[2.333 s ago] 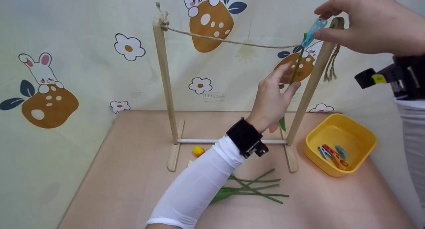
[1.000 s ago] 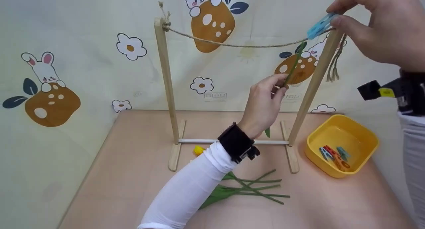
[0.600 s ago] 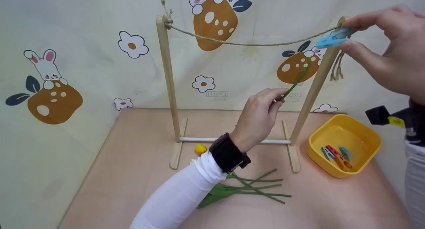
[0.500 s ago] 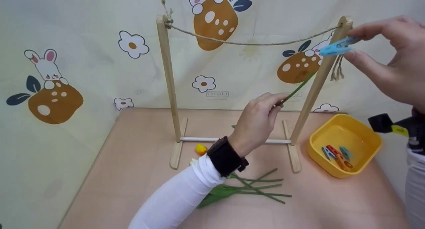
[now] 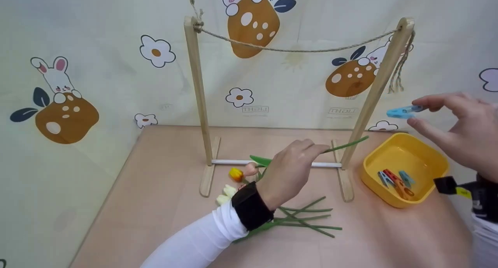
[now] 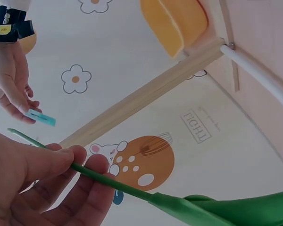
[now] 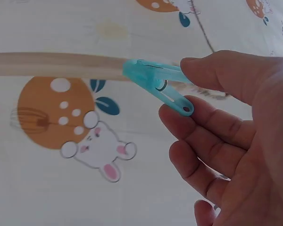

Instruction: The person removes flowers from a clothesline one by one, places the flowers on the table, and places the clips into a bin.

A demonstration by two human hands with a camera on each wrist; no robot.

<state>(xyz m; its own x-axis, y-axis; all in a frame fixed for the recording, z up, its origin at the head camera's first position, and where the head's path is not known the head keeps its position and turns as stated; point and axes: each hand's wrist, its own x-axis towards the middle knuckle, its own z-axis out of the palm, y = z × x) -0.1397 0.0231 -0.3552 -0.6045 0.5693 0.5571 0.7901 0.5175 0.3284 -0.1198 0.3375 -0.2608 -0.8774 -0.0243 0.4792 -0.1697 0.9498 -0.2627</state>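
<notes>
Moved: we are lowering the tulip stem (image 5: 344,145) and blue clothespin (image 5: 400,112) from the twine line (image 5: 295,50).
Left hand (image 5: 290,170): pinching the stem above the desk (image 5: 155,190).
Right hand (image 5: 463,130): gripping the clothespin over the yellow bowl (image 5: 404,169).
Next: likely setting both down.

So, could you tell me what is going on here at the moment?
A person is working at a small wooden rack with a twine line strung across its top. The left hand pinches a green flower stem low over the table, and the right hand pinches a blue clothespin above a yellow bowl that holds more pegs. Nothing hangs on the line, and more stems lie on the table.
</notes>
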